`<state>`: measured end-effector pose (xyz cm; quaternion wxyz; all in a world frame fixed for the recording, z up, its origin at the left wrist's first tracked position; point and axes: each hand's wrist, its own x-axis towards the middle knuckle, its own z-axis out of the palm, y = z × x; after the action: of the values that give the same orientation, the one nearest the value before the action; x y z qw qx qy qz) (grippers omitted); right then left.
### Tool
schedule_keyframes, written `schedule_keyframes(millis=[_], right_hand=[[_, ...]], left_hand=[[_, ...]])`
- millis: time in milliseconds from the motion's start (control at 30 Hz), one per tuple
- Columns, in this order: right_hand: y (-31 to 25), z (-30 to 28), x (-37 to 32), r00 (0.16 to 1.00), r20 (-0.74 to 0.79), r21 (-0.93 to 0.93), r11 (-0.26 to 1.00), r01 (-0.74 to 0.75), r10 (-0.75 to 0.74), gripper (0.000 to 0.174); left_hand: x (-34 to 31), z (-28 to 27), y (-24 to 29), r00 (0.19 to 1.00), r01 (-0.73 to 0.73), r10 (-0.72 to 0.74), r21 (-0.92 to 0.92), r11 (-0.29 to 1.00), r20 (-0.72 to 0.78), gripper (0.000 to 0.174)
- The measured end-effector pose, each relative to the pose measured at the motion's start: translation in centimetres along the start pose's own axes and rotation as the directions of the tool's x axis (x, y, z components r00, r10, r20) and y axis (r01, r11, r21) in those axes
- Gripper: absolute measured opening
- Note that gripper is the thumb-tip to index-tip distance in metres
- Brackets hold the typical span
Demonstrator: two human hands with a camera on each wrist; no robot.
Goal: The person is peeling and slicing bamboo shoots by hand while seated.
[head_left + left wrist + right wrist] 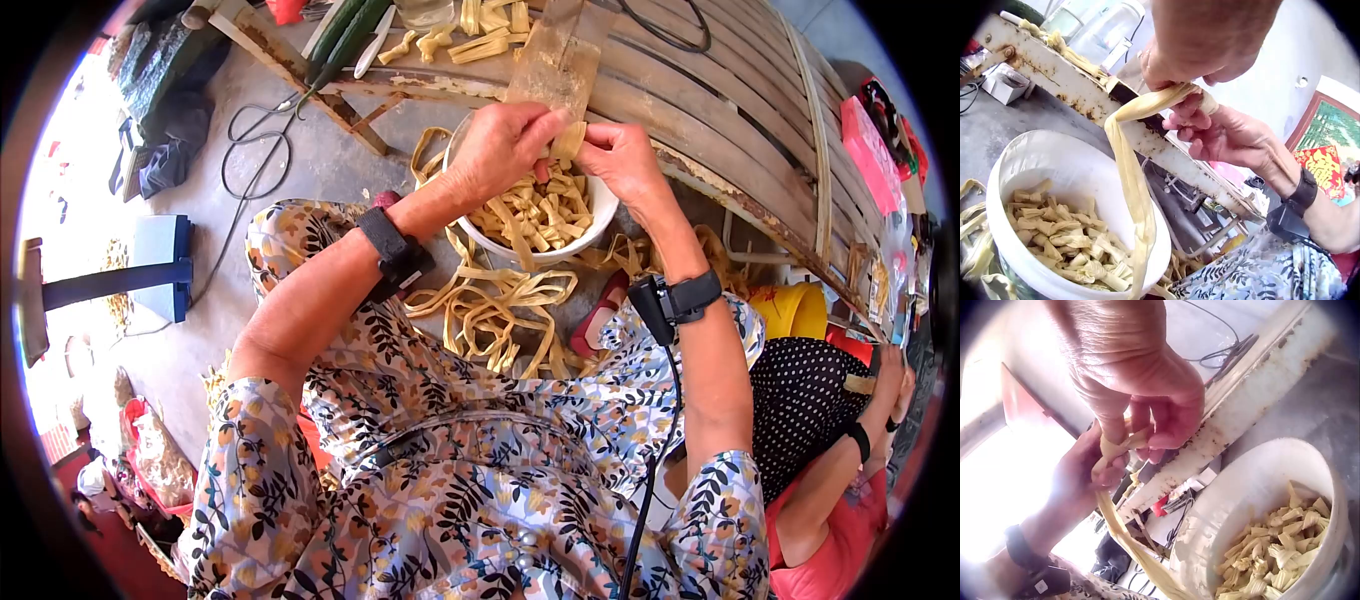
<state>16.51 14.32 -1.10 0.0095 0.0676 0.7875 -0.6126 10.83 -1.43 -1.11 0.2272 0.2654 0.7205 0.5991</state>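
Observation:
Both hands meet above a white bucket, near the edge of a slatted bench. My left hand pinches a long, flat, pale-yellow strip, which bends down from its fingers and hangs over the bucket. Close against it, my right hand pinches the looped end of the same strip between thumb and fingers. In the right wrist view the strip crosses itself in a loop at the fingertips, partly hidden by the fingers. Many short knotted yellow pieces lie inside the bucket.
Loose long strips lie heaped on the floor below the bucket. The slatted bench carries a small board, yellow bundles, dark green cucumbers and a cable. Another person in a polka-dot garment sits at the right.

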Motion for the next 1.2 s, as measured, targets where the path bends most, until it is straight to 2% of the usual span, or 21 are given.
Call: schedule_keyframes(millis=[67, 100, 167, 200, 300, 333, 400, 467, 500, 567, 633, 667, 700, 767, 900, 1000, 1100, 1200], right_hand=[[1.5, -0.1, 0.3, 1.0, -0.007, -0.061, 0.998, 0.018, -0.018, 0.01], [1.7, 0.3, 0.1, 0.989, -0.068, -0.189, 0.975, 0.113, -0.128, 0.009], [1.8, 1.1, -0.4, 0.922, -0.143, -0.449, 0.854, 0.264, -0.36, 0.007], [1.3, 1.0, -0.7, 0.905, -0.138, -0.48, 0.827, 0.294, -0.402, 0.008], [0.5, 0.9, -1.0, 0.839, -0.216, -0.341, 0.844, 0.413, -0.499, 0.007], [-0.6, 0.7, -1.4, 0.874, -0.232, -0.2, 0.9, 0.387, -0.427, 0.008], [-0.5, 0.1, -1.1, 0.92, -0.304, 0.171, 0.936, 0.307, -0.246, 0.007], [-0.3, -1.2, -0.6, 0.944, -0.327, 0.485, 0.852, 0.195, -0.03, 0.008], [-0.2, -1.9, -0.4, 0.937, -0.348, 0.519, 0.838, 0.171, 0.024, 0.008], [0.0, -3.1, -0.1, 0.915, -0.383, 0.585, 0.8, 0.135, 0.126, 0.008], [-0.2, -3.0, -0.5, 0.927, -0.347, 0.574, 0.814, 0.091, 0.141, 0.012], [-0.1, -2.9, -0.4, 0.937, -0.314, 0.586, 0.808, 0.063, 0.155, 0.013], [0.0, -2.8, -0.4, 0.945, -0.28, 0.597, 0.802, 0.034, 0.169, 0.014], [0.3, -2.9, -0.6, 0.944, -0.284, 0.572, 0.82, 0.026, 0.168, 0.016], [0.5, -3.5, -0.6, 0.952, -0.284, 0.556, 0.828, 0.067, 0.114, 0.019], [0.4, -3.4, -0.6, 0.975, -0.208, 0.535, 0.844, 0.041, 0.084, 0.023], [-1.1, -2.6, -1.0, 0.977, -0.082, 0.464, 0.875, -0.138, 0.197, 0.025], [-0.9, -1.8, -1.2, 0.987, 0.071, 0.344, 0.926, -0.157, 0.141, 0.022]], left_hand=[[-0.4, 0.5, 0.4, 0.999, -0.039, 0.036, 0.149, 0.988, 0.023, 0.024], [-0.3, 0.8, 0.1, 0.999, -0.05, 0.047, 0.189, 0.981, 0.022, 0.024], [-0.3, 1.3, -0.8, 0.997, -0.075, 0.071, 0.267, 0.961, 0.023, 0.023], [-0.4, 1.2, -0.5, 0.996, -0.082, 0.085, 0.211, 0.974, -0.005, 0.023], [-0.5, 1.0, -0.1, 0.997, 0.073, -0.071, 0.046, 0.996, -0.039, 0.022], [-0.4, 0.9, -0.1, 0.994, 0.107, -0.107, -0.158, 0.982, 0.004, 0.023], [0.0, 0.8, 0.0, 0.982, 0.189, -0.15, -0.53, 0.827, 0.116, 0.024], [-0.2, 0.8, 0.7, 0.965, 0.263, -0.19, -0.594, 0.761, 0.184, 0.026], [-0.3, 0.7, 0.9, 0.953, 0.301, -0.209, -0.619, 0.726, 0.219, 0.027], [0.0, 0.4, 0.6, 0.947, 0.303, -0.187, -0.546, 0.781, 0.26, 0.026], [-0.1, 0.2, 0.5, 0.929, 0.338, -0.197, -0.497, 0.8, 0.315, 0.024], [-0.2, 0.1, 0.4, 0.917, 0.383, -0.253, -0.502, 0.776, 0.307, 0.024], [-0.2, -0.2, 0.1, 0.907, 0.393, -0.233, -0.507, 0.767, 0.35, 0.023], [0.0, -0.7, -0.6, 0.881, 0.416, -0.189, -0.521, 0.746, 0.433, 0.023], [0.0, -0.6, -0.7, 0.861, 0.459, -0.205, -0.535, 0.71, 0.466, 0.023], [-0.1, -1.0, -0.6, 0.867, 0.438, -0.194, -0.513, 0.739, 0.46, 0.022], [-0.3, -1.1, -0.7, 0.879, 0.415, -0.173, -0.532, 0.738, 0.445, 0.02], [-0.2, -1.1, -0.6, 0.876, 0.429, -0.193, -0.532, 0.73, 0.441, 0.02]])
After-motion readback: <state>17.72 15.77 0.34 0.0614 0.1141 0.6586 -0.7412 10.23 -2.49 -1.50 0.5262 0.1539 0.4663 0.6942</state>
